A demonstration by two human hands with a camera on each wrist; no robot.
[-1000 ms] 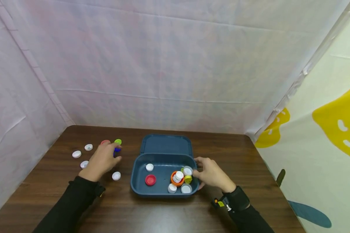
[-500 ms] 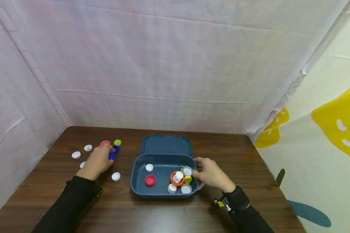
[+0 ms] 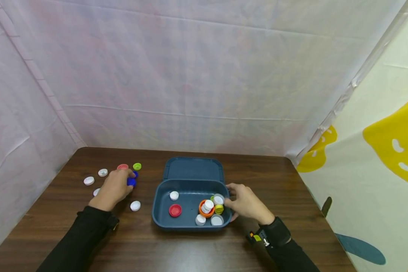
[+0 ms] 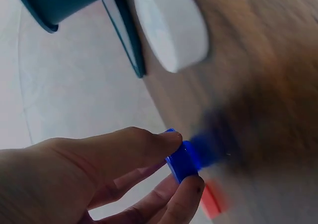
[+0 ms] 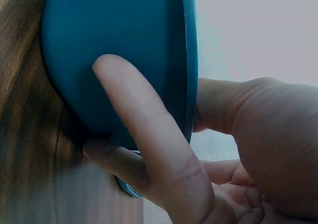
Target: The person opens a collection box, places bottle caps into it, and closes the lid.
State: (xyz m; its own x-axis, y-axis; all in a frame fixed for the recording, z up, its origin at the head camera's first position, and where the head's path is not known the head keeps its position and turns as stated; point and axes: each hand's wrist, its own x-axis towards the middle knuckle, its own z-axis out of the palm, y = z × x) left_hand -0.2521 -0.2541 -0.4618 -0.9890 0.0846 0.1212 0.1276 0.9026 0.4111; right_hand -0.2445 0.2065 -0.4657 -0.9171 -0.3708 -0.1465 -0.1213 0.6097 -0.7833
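Left grip pinching blue cap, right grip clasping box

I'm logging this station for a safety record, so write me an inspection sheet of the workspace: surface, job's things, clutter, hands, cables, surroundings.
Surface: brown wood-grain table.
Job's things: open dark-blue box, lid lying behind it, assorted bottle caps inside; on the table to its left, four visible white caps, a red cap, a lime-green cap and two blue ones.
Clutter: nothing seen.
Left hand: pinches one blue cap.
Right hand: grips the box's right side.
Cables: nothing seen.
Surroundings: pale sheets behind and left; smiley-print fabric on the right.
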